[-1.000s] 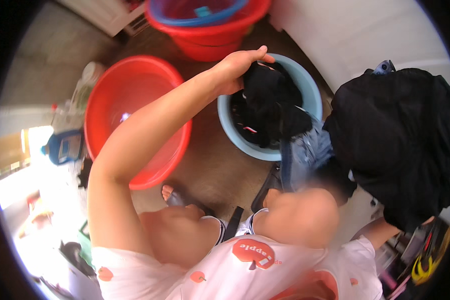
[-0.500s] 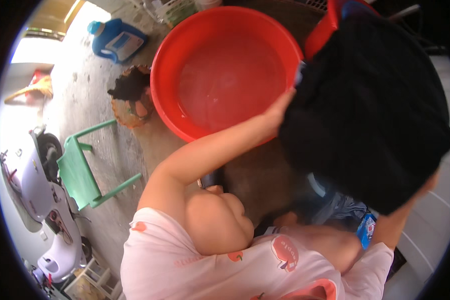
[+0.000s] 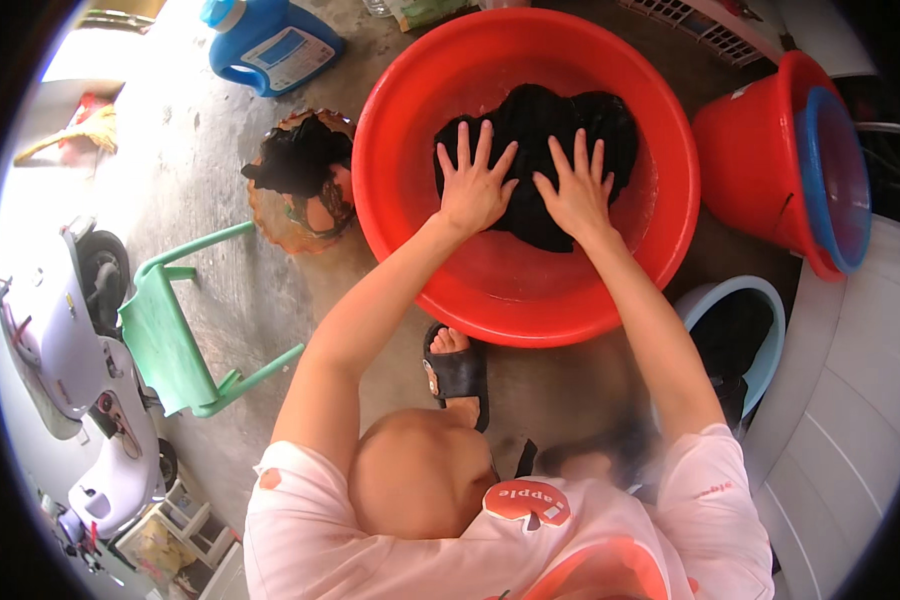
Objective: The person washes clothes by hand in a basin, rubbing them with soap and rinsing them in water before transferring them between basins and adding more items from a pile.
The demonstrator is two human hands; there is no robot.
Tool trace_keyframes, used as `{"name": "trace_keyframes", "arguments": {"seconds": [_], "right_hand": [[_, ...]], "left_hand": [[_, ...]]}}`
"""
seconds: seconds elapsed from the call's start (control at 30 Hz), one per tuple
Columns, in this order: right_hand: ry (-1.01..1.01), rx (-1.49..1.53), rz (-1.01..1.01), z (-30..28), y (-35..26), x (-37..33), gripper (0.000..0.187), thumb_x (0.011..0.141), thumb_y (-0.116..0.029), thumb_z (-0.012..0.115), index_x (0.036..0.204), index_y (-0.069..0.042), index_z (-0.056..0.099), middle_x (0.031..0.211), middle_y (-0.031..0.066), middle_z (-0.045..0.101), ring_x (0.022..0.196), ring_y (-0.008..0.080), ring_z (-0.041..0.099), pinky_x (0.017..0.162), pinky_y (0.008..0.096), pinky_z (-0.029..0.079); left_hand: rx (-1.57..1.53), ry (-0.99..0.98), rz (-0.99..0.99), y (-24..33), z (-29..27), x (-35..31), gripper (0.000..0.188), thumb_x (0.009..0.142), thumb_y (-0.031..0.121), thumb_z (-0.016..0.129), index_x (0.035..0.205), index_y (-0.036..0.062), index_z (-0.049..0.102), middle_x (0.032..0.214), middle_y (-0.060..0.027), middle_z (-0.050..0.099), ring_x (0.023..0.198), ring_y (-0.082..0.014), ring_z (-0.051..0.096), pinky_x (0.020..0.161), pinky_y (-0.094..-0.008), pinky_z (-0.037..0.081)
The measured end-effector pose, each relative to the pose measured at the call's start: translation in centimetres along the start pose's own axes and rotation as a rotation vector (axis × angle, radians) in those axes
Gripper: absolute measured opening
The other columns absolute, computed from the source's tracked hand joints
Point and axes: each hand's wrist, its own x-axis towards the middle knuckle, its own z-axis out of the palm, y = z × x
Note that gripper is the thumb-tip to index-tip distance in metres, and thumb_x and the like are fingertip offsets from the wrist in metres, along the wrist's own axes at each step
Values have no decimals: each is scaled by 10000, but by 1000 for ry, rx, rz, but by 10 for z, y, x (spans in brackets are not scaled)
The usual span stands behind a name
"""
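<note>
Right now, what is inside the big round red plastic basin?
The red plastic basin holds a black wet cloth, with the left hand and right hand pressed flat on it. What lies beneath the cloth is covered.

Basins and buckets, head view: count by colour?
Red: 2, the big red basin under both hands, and the red bucket
Blue: 2, the blue basin nested in that bucket, and the light blue basin
Total: 4
</note>
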Motion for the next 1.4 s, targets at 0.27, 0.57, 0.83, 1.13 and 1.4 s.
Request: {"name": "trace_keyframes", "arguments": {"seconds": [0.27,0.57,0.83,1.13,1.4], "right_hand": [[23,-26,94,53,24,26,612,847,-519,522,1363,-204,421,1447,163,309,1318,384,274,990,640,233],[-39,-5,124,33,43,52,444,835,-475,557,1147,-165,620,979,138,654,986,350,564,889,598,364],[152,754,158,-65,52,7,262,840,-253,659,811,7,648,774,73,627,709,175,574,637,294,426],[625,942,-357,-259,9,-32,236,886,-136,628,1089,-21,654,988,50,668,923,108,607,856,210,454],[393,857,118,-187,34,-14,222,867,-224,649,893,-4,650,723,-26,592,703,41,499,658,207,413]], "left_hand": [[45,-190,-23,-11,37,29,575,831,488,549,1351,266,441,1506,-197,119,1372,-458,66,1001,-704,139],[23,-261,-31,-18,36,72,434,789,389,601,1146,144,588,1390,-135,389,1365,-325,204,1042,-666,120],[-1064,-143,-265,-27,-62,71,134,825,80,639,934,13,596,735,-44,578,714,-94,530,658,-253,432],[-1793,145,7,15,-217,54,179,857,-15,582,1035,-12,571,946,-46,607,892,-93,575,816,-210,451],[-1454,-127,-121,13,-154,55,230,871,83,609,1094,33,584,905,-6,599,767,-85,554,699,-233,470]]}}
